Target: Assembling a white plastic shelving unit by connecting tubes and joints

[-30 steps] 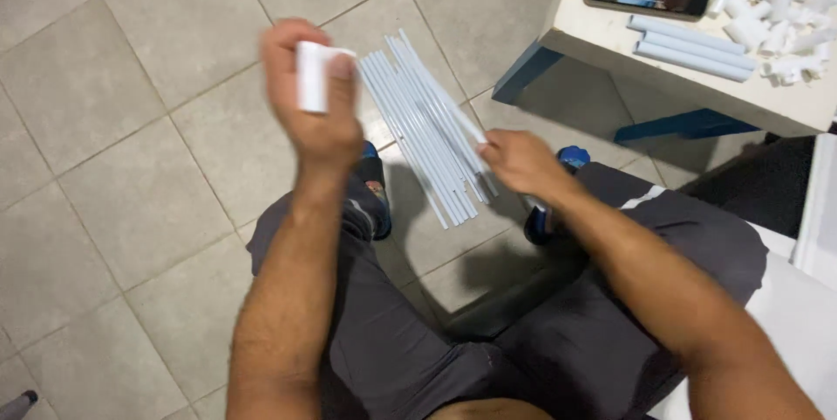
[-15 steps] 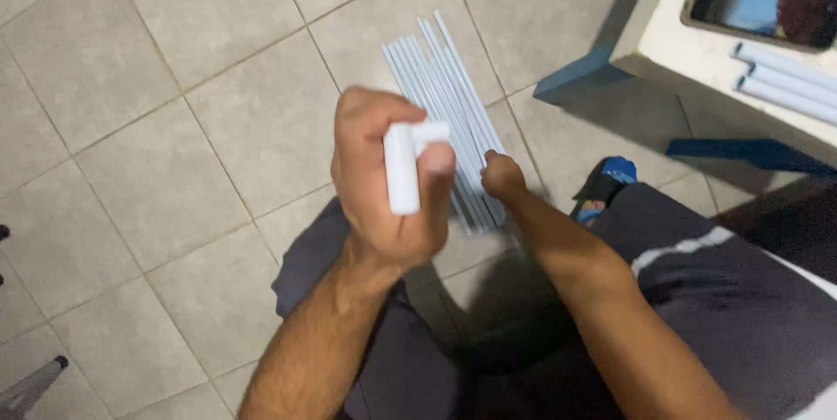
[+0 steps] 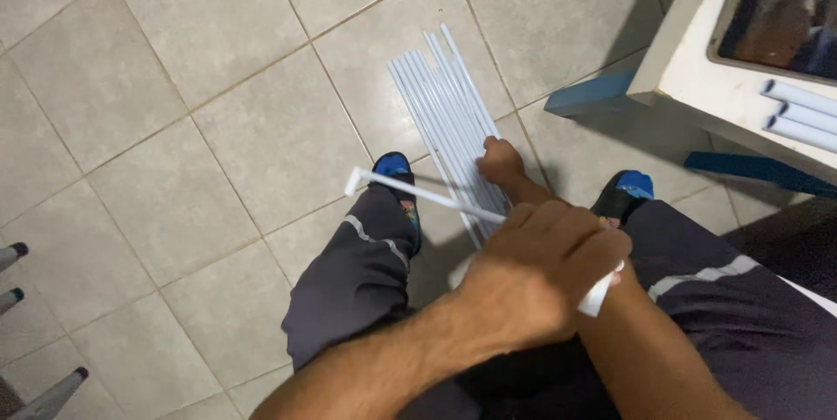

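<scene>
Your left hand (image 3: pixel 536 272) sits low in the view, at about five o'clock from the centre, its fingers (image 3: pixel 567 224) curled tight around a thin white tube (image 3: pixel 418 193). The tube runs out of your fist toward ten o'clock, ends in a small elbow fitting (image 3: pixel 352 182) over your left knee, and its other end pokes out of the fist at four o'clock. Your right hand (image 3: pixel 500 161) reaches down past the left one to the floor (image 3: pixel 174 106), its fingers bent over the near end of a bundle of white tubes (image 3: pixel 440 93); they rest on the tubes, but you cannot tell from here whether they have closed on one. The bundle lies flat on the grey tiles, side by side and touching, fanning away toward twelve o'clock from your right hand. Your feet in blue and black sandals (image 3: pixel 397 167) stand either side of the bundle's near end. At two o'clock a white table (image 3: pixel 697 80) with blue legs carries a phone (image 3: pixel 776 28) lying face up and, just beside it toward four o'clock, the ends of thicker white pipes (image 3: pixel 798 115). At eight o'clock grey chair legs (image 3: pixel 13 294) with dark tips enter from the edge.
</scene>
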